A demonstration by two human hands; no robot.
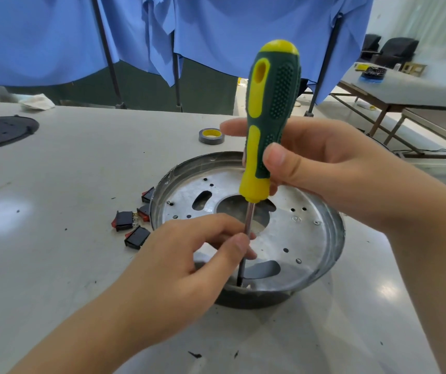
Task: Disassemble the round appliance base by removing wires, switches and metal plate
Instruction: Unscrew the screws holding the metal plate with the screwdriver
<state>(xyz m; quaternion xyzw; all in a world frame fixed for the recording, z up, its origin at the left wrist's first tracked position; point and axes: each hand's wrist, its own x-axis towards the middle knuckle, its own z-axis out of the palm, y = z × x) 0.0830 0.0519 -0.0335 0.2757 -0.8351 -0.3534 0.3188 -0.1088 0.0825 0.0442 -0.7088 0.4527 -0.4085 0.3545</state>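
The round appliance base (335,228) sits on the white table, its metal rim up. Inside lies a silver metal plate (300,238) with holes and cut-outs. A green and yellow screwdriver (270,103) stands upright, tip down at the plate's near edge. My right hand (324,168) grips the lower handle. My left hand (189,252) pinches the steel shaft between thumb and fingers, just above the tip. Several black rocker switches (130,225) with red faces lie on the table just left of the base.
A roll of grey tape (211,135) lies behind the base. A black round cover (0,130) rests at the far left. Blue cloth hangs on stands (108,49) behind the table. Another table (405,90) stands at the right. Small black crumbs dot the tabletop.
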